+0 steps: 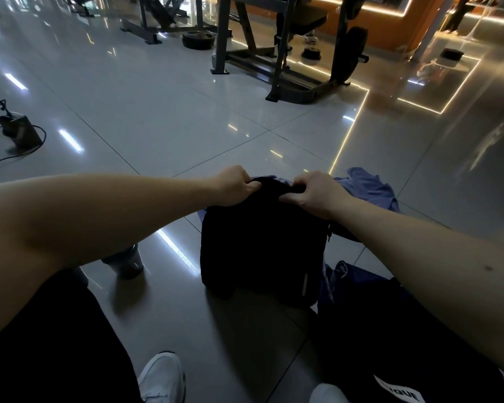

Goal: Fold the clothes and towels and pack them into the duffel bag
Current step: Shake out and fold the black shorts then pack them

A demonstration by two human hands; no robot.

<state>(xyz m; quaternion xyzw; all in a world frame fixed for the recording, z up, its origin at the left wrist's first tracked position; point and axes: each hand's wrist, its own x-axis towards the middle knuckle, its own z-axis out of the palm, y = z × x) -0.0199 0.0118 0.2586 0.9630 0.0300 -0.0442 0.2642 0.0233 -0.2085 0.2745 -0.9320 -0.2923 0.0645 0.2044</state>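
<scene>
Gripping the top edge of a black garment (262,242), both hands are closed in the head view. The left hand (235,186) has its fingers curled down over the cloth's upper left corner, thumb tucked beneath, so it pinches a fold of the fabric. The right hand (314,193) does the same just beside it, knuckles up and fingers clenched on the upper right corner. The two hands sit close together with a short ridge of bunched black cloth between them.

Below the hands the garment hangs in a dark, roughly rectangular sheet, its lower edge reaching the tiled floor (157,117). A small pale strip shows near its lower right corner.

Behind and to the right of the right hand lies a crumpled blue cloth (370,190) on the floor. Under the right forearm is a dark blue bag or fabric heap (358,289); which it is cannot be told in the dim light. Beneath the left forearm stands a dark bottle (128,260). Nearer the camera, white shoes (163,376) rest on the tiles.
</scene>
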